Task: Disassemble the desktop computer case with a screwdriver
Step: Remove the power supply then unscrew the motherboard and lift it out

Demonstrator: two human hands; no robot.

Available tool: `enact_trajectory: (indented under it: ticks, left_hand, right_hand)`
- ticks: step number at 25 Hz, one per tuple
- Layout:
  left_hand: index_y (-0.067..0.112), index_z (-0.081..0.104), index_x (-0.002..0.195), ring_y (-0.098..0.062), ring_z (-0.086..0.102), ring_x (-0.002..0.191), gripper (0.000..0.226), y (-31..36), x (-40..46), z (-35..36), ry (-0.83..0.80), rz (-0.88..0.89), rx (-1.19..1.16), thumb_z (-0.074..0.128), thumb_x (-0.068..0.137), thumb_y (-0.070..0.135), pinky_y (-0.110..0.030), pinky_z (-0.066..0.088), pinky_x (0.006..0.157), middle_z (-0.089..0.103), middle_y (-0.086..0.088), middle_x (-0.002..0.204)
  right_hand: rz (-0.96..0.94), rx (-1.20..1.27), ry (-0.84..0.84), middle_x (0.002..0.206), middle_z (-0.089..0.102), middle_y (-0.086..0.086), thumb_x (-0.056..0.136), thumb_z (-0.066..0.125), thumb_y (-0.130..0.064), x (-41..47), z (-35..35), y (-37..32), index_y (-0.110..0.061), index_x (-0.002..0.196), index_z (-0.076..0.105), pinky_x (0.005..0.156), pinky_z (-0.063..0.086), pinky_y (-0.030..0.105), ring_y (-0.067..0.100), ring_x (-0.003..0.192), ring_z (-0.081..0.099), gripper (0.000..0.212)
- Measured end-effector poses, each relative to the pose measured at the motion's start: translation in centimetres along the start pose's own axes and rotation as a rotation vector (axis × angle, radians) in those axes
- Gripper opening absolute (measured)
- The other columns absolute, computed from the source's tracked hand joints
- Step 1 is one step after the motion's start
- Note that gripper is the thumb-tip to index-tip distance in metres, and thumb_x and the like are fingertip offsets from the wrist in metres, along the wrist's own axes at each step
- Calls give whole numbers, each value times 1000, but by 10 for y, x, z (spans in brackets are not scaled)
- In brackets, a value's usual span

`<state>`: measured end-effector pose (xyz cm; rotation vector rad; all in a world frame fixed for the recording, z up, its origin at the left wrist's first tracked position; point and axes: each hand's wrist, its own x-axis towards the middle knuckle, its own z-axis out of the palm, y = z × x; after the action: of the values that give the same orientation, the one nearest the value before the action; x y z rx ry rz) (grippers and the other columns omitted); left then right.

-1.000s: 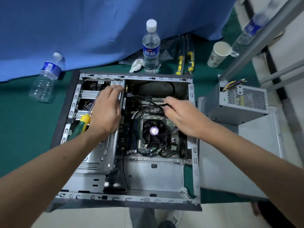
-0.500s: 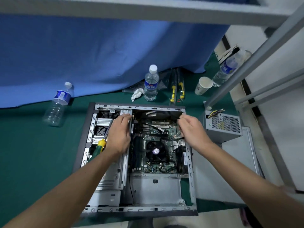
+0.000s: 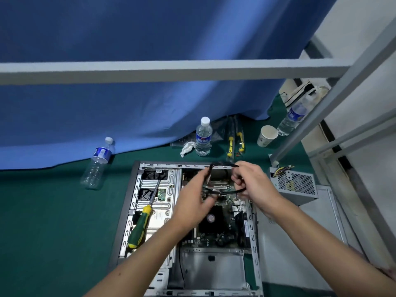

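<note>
No legible text anywhere. Upright clear plastic water bottle [image 3: 203,137] with white cap: blue label, white characters on it, too blurred to read. Clear plastic bottle lying on its side on the green mat [image 3: 97,162]: blue label with a white patch, print unreadable. Third clear bottle behind the grey metal post [image 3: 294,116]: blue label, small yellow mark, unreadable. White paper cup [image 3: 266,136]: faint print on its wall, can't make it out. White sticker strip inside the open grey metal computer case [image 3: 246,227], near its right wall: fine print, too small to resolve.
</note>
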<state>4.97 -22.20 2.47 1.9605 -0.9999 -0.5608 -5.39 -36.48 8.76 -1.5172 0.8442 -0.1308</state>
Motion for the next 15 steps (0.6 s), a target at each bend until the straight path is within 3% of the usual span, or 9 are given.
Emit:
enact_trajectory:
  ticks: [2,5,7,9,11,12,15]
  left_hand:
    - [26,65,95,-9,67,77,10,-4,6,-6,-1,-117,-120,68,90,18,-30,53,72,71,9,80]
    - [17,62,81,-15,58,53,14,-6,17,-24,-108,-213,-304,64,94,17,-29,51,55,61,6,57]
    - [16,60,81,-10,49,47,18,-3,20,-31,-161,-185,-269,58,99,18,-23,42,49,54,8,55]
    - [25,55,78,-4,46,51,25,1,19,-31,-192,-130,-166,50,102,23,-23,39,52,51,10,59]
    - [26,57,87,-5,54,66,21,4,17,-28,-219,-72,-58,45,104,28,-25,42,62,58,10,72]
    - [21,59,96,-11,57,77,19,5,16,-26,-236,-45,-3,44,104,28,-29,45,71,63,4,83]
    - [14,58,106,-15,56,85,20,10,16,-23,-289,-22,28,44,104,28,-31,43,79,63,0,95]
  right_hand:
    - [-21,-117,78,62,41,-5,93,47,-22,0,-17,2,-23,63,48,47,32,19,9,51,38,30]
    - [62,-289,52,68,52,-2,99,51,-29,-6,-38,8,-19,88,63,51,37,22,7,52,46,18]
    - [130,-584,-69,96,60,-2,98,52,-40,-15,-41,11,-22,109,61,71,46,28,10,78,57,23]
    - [-47,-950,-35,127,50,-4,98,50,-45,-21,-36,11,-25,133,49,98,42,34,13,116,46,41]
    - [-387,-950,74,140,40,-10,98,47,-39,-25,-25,-5,-26,145,39,110,30,32,7,132,27,49]
    - [-473,-891,33,144,37,-12,95,44,-37,-24,-20,-11,-27,146,37,111,28,31,4,134,23,53]
    - [-312,-895,-207,148,36,-11,92,50,-47,-16,-6,-10,-27,151,28,112,30,36,6,136,27,66]
